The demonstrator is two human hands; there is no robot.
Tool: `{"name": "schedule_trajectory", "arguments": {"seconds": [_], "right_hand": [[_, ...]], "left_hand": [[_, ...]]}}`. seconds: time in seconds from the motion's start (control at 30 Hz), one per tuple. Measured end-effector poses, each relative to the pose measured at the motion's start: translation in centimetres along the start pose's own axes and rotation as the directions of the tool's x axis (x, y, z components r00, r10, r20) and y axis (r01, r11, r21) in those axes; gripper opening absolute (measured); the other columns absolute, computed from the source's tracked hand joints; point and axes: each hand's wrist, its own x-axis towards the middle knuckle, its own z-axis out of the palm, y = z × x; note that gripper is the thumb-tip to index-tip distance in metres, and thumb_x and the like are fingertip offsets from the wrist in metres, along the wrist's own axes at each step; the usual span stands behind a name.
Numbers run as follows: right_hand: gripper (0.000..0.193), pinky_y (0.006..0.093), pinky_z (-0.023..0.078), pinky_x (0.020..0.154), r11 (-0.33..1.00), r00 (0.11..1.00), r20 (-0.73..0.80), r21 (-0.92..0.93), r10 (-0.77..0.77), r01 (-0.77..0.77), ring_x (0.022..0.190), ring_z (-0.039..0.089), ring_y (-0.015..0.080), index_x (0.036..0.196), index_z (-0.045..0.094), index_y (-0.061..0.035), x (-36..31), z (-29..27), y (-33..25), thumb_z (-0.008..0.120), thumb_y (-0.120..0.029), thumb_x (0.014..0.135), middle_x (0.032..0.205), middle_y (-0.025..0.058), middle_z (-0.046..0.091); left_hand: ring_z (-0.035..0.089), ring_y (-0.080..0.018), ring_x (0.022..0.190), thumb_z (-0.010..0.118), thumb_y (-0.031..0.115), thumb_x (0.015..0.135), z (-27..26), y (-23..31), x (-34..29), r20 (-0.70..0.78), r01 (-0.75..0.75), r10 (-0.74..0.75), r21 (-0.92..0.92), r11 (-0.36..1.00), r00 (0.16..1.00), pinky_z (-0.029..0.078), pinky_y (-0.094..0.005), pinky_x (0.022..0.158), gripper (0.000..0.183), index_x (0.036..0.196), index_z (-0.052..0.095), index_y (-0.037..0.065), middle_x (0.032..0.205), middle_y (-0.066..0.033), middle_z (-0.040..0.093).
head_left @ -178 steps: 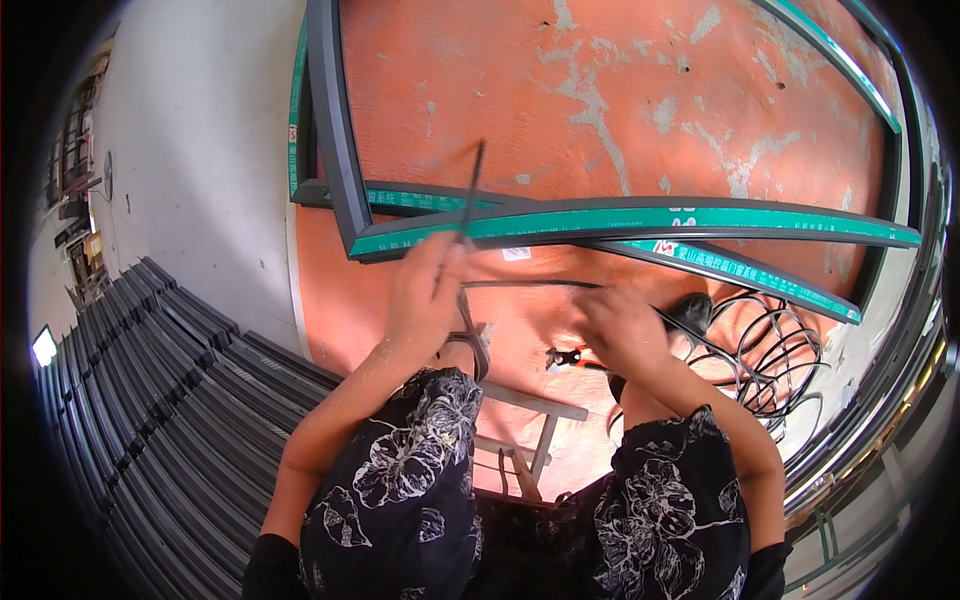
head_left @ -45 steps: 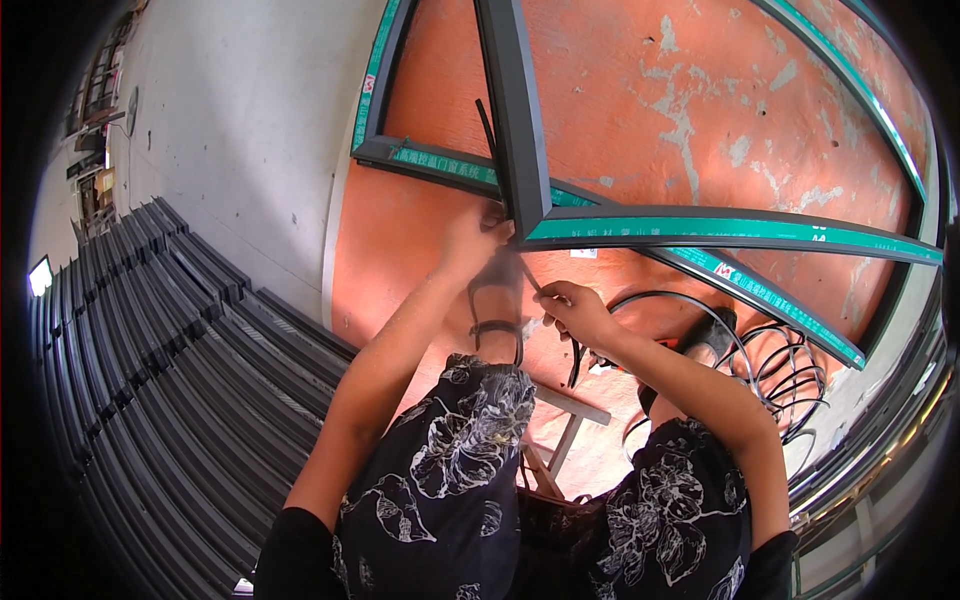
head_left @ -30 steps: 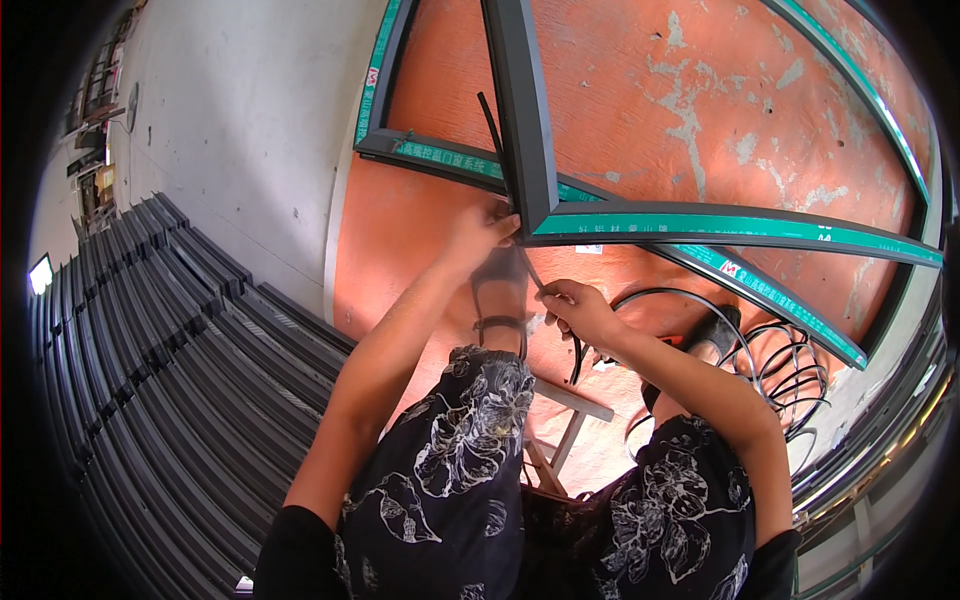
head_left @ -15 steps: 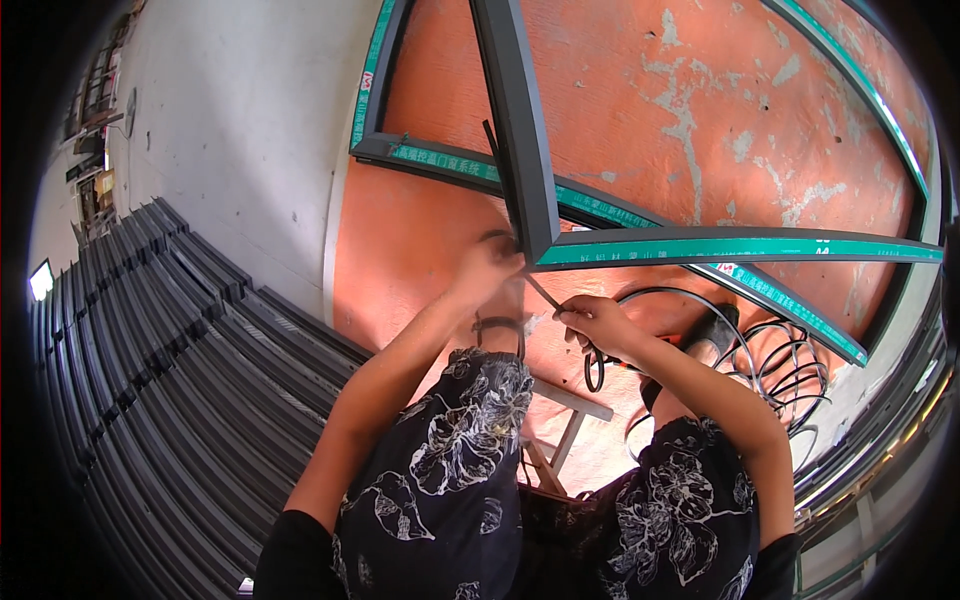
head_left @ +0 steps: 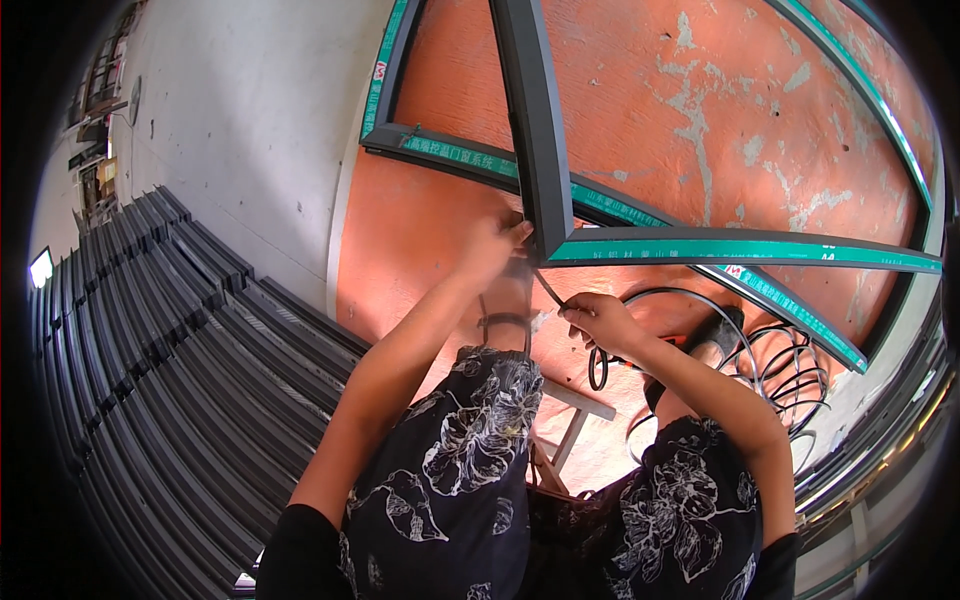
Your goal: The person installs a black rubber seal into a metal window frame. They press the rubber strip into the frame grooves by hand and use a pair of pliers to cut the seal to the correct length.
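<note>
A dark grey window frame [head_left: 548, 130] with green film along its face is propped in front of me, its near corner pointing at me. At the left side of that corner my left hand [head_left: 492, 245] is closed, fingers pressed against the frame's outer edge, where a black rubber strip [head_left: 549, 289] runs. What lies under those fingers is partly hidden. My right hand [head_left: 600, 322] pinches the same strip below the corner. From there the strip hangs in a small loop and leads toward a loose coil [head_left: 795, 370] on the floor by my right foot.
Another green-filmed frame [head_left: 450, 150] lies behind on the orange, scuffed floor [head_left: 640, 90]. Long dark profiles [head_left: 190, 400] are stacked at left beside a white wall [head_left: 260, 120]. More profiles line the right edge. A wooden stool [head_left: 575, 410] shows between my legs.
The strip's free end, which stuck out left of the upright frame bar, now sits against the bar. My left hand has moved slightly up; the right hand keeps its pinch. The view has shifted slightly.
</note>
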Motion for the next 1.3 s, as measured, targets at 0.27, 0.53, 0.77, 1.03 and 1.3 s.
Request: {"name": "schedule_trajectory", "arguments": {"seconds": [0.27, 0.53, 0.77, 1.03, 1.3], "right_hand": [[0.023, 0.0266, 0.049, 0.053, 1.000, 1.000, 0.006, 0.016, 0.001, -0.001, 0.060, 0.057, 0.0131, 0.100, 0.060, -0.0006, 0.3, 0.3, 0.3, 0.054, -0.020, 0.090, 0.073, 0.0062, 0.062], [0.023, 0.0267, 0.049, 0.054, 1.000, 0.999, -0.033, 0.013, -0.002, 0.003, 0.061, 0.057, 0.0129, 0.100, 0.060, -0.0006, -0.1, 0.2, 0.0, 0.053, -0.020, 0.090, 0.073, 0.0067, 0.062], [0.024, 0.0267, 0.050, 0.055, 1.000, 0.999, -0.027, -0.001, 0.023, -0.023, 0.062, 0.058, 0.0133, 0.101, 0.059, -0.0002, -0.4, 0.2, -0.5, 0.054, -0.021, 0.089, 0.074, 0.0070, 0.061], [0.024, 0.0227, 0.047, 0.051, 0.999, 0.998, -0.067, 0.038, 0.018, -0.015, 0.059, 0.054, 0.0086, 0.103, 0.059, -0.0026, -0.4, 0.2, -0.5, 0.054, -0.023, 0.091, 0.073, 0.0027, 0.061], [0.026, 0.0268, 0.050, 0.054, 1.000, 0.998, -0.060, 0.006, 0.003, -0.003, 0.066, 0.060, 0.0140, 0.103, 0.059, 0.0003, -0.4, 0.3, -0.4, 0.054, -0.021, 0.089, 0.075, 0.0083, 0.062]], "left_hand": [[0.060, -0.0137, 0.070, 0.057, 0.028, 0.090, -0.5, 2.4, 1.6, -0.002, -0.040, 0.040, -0.081, 0.996, 0.999, 0.050, -0.0264, 0.067, 0.032, 0.099, 0.060, -0.002, 0.082, -0.0053, 0.063], [0.060, -0.0148, 0.068, 0.057, 0.035, 0.090, 0.0, 4.6, 0.9, -0.068, 0.119, -0.134, -0.189, 0.975, 0.989, 0.051, -0.0278, 0.065, 0.037, 0.092, 0.059, -0.001, 0.077, -0.0047, 0.060], [0.061, -0.0182, 0.059, 0.052, 0.042, 0.091, 0.9, 4.7, 1.9, -0.204, 0.089, -0.096, -0.041, 0.995, 0.974, 0.051, -0.0279, 0.054, 0.044, 0.085, 0.059, -0.001, 0.067, -0.0051, 0.058], [0.062, -0.0279, 0.075, 0.059, 0.029, 0.085, -3.2, 10.2, 2.4, -0.172, -0.235, 0.583, 0.798, 0.555, 0.794, 0.047, -0.0366, 0.068, 0.029, 0.084, 0.067, 0.002, 0.085, -0.0159, 0.065], [0.063, -0.0234, 0.086, 0.061, 0.017, 0.085, -3.3, 11.1, 7.2, -0.066, -0.202, 0.256, 0.438, 0.876, 0.964, 0.046, -0.0328, 0.078, 0.024, 0.097, 0.065, -0.003, 0.091, -0.0166, 0.067]]}}
